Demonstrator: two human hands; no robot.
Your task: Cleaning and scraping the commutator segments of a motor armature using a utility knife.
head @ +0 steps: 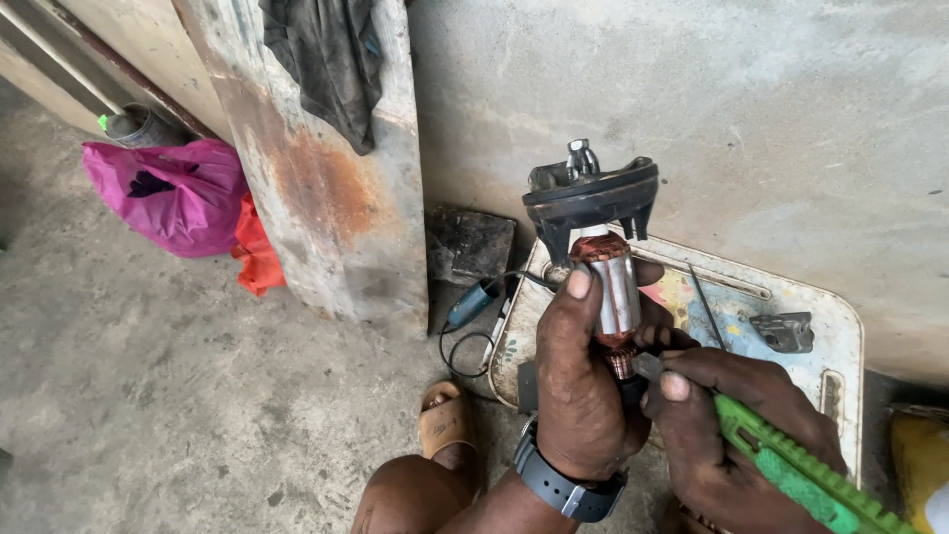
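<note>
My left hand [583,381] grips a motor armature [615,292] upright, its copper windings and steel core showing above my thumb. A black fan-like housing part [590,195] with a metal nut sits on the armature's top end. My right hand [727,440] holds a green utility knife [791,467], with the blade tip touching the copper commutator just below the steel core. A dark watch is on my left wrist.
A worn white tray [825,341] lies on the concrete floor with a small grey metal part [786,331]. A soldering iron [473,305] with a cable lies left of it. A rusty metal sheet [331,188], pink bag [173,193], sandal [445,420] and yellow object [919,460] are nearby.
</note>
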